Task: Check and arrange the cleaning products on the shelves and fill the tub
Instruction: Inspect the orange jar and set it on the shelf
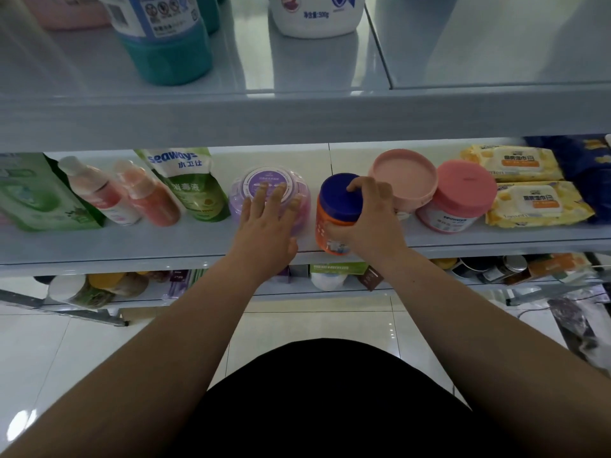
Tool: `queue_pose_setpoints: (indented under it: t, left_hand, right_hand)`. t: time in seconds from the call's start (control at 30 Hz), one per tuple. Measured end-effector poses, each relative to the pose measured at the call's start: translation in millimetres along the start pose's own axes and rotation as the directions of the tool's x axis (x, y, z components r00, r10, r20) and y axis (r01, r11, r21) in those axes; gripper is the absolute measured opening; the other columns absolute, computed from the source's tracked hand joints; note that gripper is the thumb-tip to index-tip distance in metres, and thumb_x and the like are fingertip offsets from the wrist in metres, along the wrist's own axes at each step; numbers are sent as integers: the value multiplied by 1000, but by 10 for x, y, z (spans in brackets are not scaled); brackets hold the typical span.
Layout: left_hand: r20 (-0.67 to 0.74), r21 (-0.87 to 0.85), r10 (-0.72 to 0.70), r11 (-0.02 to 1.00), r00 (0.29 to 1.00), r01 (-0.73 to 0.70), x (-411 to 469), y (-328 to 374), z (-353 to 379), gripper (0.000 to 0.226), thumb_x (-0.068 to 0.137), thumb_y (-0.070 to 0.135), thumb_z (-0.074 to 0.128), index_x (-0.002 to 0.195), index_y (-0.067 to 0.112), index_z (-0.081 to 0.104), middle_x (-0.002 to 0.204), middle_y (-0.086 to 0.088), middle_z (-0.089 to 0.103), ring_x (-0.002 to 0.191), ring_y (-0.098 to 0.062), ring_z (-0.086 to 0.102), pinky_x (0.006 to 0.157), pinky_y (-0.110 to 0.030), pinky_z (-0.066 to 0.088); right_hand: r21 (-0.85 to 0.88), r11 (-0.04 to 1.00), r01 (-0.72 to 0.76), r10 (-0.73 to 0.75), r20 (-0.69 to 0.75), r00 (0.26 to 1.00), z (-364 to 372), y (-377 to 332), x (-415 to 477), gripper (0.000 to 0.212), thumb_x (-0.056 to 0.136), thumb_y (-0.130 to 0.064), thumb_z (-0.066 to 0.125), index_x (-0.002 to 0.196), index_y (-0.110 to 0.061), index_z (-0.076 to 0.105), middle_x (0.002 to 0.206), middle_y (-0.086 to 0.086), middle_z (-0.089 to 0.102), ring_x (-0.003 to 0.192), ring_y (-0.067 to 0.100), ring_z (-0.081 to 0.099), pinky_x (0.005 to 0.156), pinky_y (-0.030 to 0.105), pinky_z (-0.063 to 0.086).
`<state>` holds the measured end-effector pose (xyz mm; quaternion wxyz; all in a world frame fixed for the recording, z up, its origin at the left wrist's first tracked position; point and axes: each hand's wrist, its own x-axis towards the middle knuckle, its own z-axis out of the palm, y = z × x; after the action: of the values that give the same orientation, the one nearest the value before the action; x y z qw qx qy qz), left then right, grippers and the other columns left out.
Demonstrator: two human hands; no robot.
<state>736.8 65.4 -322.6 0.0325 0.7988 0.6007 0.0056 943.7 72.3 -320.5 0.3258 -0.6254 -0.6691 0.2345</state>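
Note:
On the middle shelf [165, 242], an orange jar with a dark blue lid [334, 206] stands near the front edge. My right hand [370, 223] grips it from the right side, fingers curled over the lid. Just left of it sits a round purple tub with a clear lid [261, 183]. My left hand [267, 219] lies on that tub with straight, spread fingers. Behind the jar to the right are a pink tub [401, 180] and a pink-lidded jar [463, 196].
Left on the shelf stand a green refill pouch [188, 183], two orange-pink bottles [99, 193] and a green pack [33, 196]. Two yellow wipe packs [529, 183] lie at right. The upper shelf holds a teal bottle [168, 51] and a white bottle [317, 14]. A lower shelf carries mixed goods.

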Motion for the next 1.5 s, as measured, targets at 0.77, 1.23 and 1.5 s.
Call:
queue_pose_setpoints:
  t: [0.77,1.23,1.5]
  left_hand:
    - [159,4,22,1000,987,-23,25,-253,41,84,99,36,51,162,30,-4,170,-4,-9,155,-39,-11,125,-59,3]
    - [-17,-64,258,964,966,-259,-193,454,283,75,89,24,63,157,20,31,162,-12,32,149,-37,28,120,-56,30]
    - [-94,-136,267,951,959,-278,214,1258,192,64,88,23,65,147,16,42,149,-11,48,138,-34,43,110,-53,44]
  right_hand:
    - [-511,860,-1,59,97,994,280,-268,245,64,96,-36,66,146,-16,32,160,25,14,147,47,22,110,54,44]
    - [-493,853,173,-78,209,975,-199,241,-224,80,94,-29,62,162,-15,22,167,24,18,156,41,17,125,54,22]
    - [-467,859,211,-139,183,973,-801,915,-271,67,81,-20,65,145,-7,51,148,23,48,144,43,40,119,55,35]
